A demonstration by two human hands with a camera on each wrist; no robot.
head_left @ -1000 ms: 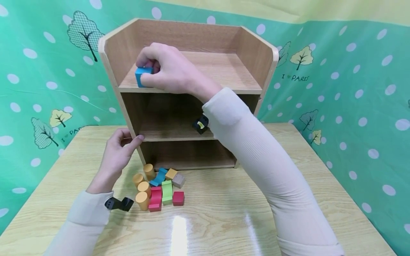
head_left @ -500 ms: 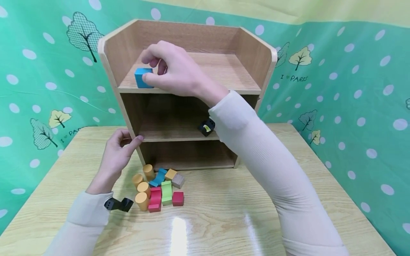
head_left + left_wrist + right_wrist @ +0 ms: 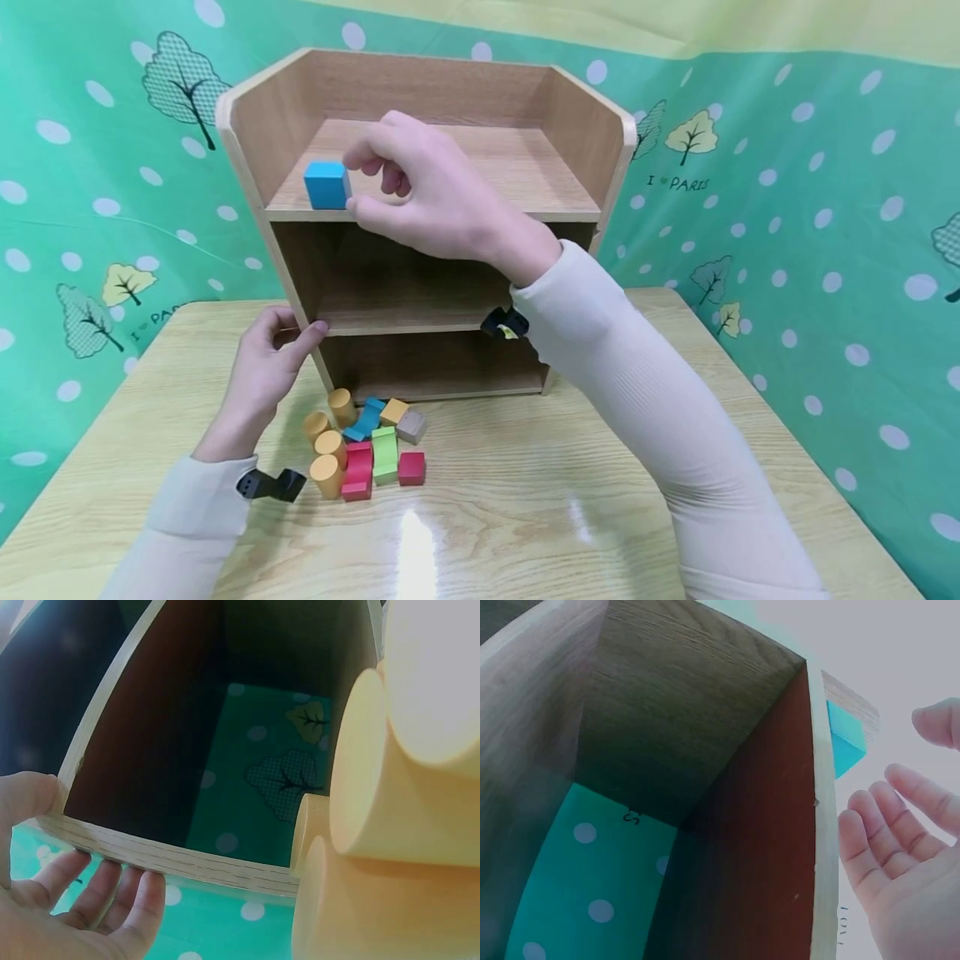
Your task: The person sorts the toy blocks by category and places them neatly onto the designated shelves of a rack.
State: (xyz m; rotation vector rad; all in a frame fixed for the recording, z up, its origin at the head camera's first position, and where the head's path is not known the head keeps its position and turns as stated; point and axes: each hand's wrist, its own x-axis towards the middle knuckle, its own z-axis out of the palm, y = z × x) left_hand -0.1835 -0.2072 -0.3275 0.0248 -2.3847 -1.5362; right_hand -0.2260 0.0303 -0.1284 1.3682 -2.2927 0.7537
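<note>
Sitting near the front-left corner of the top shelf (image 3: 517, 175), the blue cube (image 3: 326, 186) looks light and rigid, best pinched by opposite sides, the right hand (image 3: 435, 192) relaxed and empty beside it, the left hand (image 3: 264, 365) gripping the cabinet's side edge (image 3: 187, 859).

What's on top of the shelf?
On top of the shelf sits a blue block, near the front left corner. The right hand hides part of the top, so I can't see whether anything is behind it.
</note>
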